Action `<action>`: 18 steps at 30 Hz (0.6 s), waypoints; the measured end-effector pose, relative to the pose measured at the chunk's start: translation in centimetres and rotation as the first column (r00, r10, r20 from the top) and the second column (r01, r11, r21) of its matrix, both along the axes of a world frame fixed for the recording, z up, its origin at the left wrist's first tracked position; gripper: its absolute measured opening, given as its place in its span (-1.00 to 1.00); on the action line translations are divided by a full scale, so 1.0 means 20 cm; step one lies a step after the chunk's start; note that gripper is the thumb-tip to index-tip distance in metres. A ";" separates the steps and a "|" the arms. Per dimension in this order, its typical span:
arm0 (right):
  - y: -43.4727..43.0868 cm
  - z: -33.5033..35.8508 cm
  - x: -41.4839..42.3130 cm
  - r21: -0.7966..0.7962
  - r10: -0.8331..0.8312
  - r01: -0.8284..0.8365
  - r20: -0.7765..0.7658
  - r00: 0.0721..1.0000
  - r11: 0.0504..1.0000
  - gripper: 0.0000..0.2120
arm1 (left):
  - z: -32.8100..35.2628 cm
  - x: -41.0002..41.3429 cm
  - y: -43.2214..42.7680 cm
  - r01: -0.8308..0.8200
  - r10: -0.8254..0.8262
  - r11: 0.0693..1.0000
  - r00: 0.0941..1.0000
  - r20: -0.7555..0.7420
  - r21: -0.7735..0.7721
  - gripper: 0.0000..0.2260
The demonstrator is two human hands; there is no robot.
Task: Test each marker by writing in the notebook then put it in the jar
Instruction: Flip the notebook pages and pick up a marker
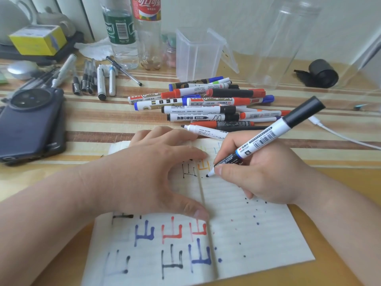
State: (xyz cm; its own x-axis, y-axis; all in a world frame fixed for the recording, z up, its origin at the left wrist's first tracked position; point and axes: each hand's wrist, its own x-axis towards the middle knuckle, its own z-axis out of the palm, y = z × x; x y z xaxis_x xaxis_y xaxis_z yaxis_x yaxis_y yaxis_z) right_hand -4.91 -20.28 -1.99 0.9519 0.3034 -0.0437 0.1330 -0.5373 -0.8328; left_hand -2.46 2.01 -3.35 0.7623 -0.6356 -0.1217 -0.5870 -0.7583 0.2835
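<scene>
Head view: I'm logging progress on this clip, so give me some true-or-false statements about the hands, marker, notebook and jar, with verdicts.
1. The right hand grips a marker with its tip at the notebook. True.
2. The marker's tip is capped. False: the tip is bare.
3. The left hand rests on the notebook. True.
4. The jar holds several markers. False: it looks empty; the other markers lie in a pile on the table.
5. The notebook pages are blank. False: they bear blue, red and black marks.
</scene>
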 end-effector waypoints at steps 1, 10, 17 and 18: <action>0.00 0.00 0.00 0.004 0.015 -0.015 -0.014 1.000 1.000 -0.86 | 0.00 0.00 0.00 -0.003 0.003 1.000 1.000 -0.001 -0.001 -0.08; -0.01 0.01 0.01 -0.039 0.086 -0.087 -0.046 0.995 0.995 -0.90 | 0.00 -0.08 -0.06 -0.089 0.088 0.996 0.992 0.087 0.013 -0.09; -0.01 0.00 0.00 0.119 0.062 -0.056 -0.054 0.997 0.991 -0.94 | 0.01 -0.06 -0.05 -0.089 0.088 0.995 0.996 0.015 0.054 -0.04; -0.01 0.00 0.00 0.110 0.063 -0.057 -0.048 0.997 0.992 -0.93 | 0.01 -0.06 -0.05 -0.087 0.087 0.995 0.996 0.010 0.056 -0.03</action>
State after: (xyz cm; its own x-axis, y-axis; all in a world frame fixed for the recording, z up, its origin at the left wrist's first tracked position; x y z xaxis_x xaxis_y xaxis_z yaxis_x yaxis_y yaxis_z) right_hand -4.87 -20.53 -2.05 0.9292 0.3653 -0.0562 0.1175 -0.4361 -0.8922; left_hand -3.66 0.98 -3.20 0.8156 -0.5590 -0.1495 -0.5199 -0.8213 0.2348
